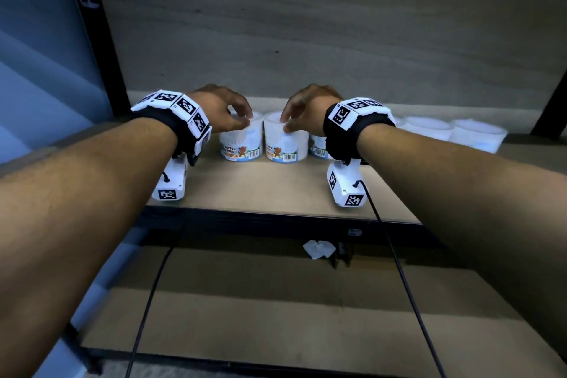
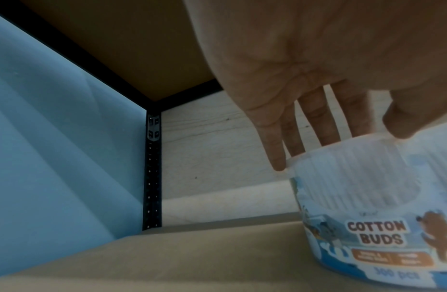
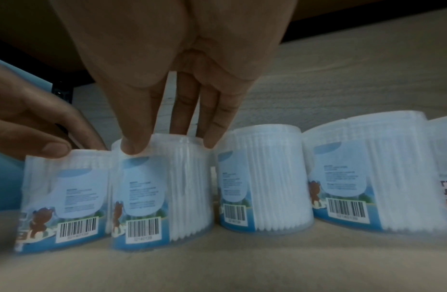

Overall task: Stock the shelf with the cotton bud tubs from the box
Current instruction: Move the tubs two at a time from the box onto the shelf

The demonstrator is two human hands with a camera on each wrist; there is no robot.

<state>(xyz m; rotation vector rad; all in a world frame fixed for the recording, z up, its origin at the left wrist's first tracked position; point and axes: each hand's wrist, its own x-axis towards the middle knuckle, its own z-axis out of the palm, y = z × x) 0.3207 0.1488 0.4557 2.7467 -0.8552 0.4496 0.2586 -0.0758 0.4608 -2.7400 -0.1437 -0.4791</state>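
Note:
Several clear cotton bud tubs with blue bear labels stand in a row on the shelf board (image 1: 276, 190). My left hand (image 1: 242, 120) grips the lid of the leftmost tub (image 1: 241, 144) from above. In the left wrist view its fingers (image 2: 275, 150) lie behind that tub's (image 2: 367, 207) rim and the thumb (image 2: 407, 122) in front. My right hand (image 1: 288, 123) pinches the lid of the neighbouring tub (image 1: 285, 144); its thumb (image 3: 132, 146) and fingers (image 3: 210, 138) clasp that tub's (image 3: 162, 187) rim. Both tubs stand on the board, touching. The box is out of view.
More tubs (image 1: 426, 127) (image 3: 265, 177) continue the row to the right. A black upright post (image 1: 101, 49) and a blue wall bound the shelf on the left. The wooden back panel (image 1: 306, 40) sits close behind. Below lies a lower shelf (image 1: 276, 301) crossed by cables (image 1: 405, 285).

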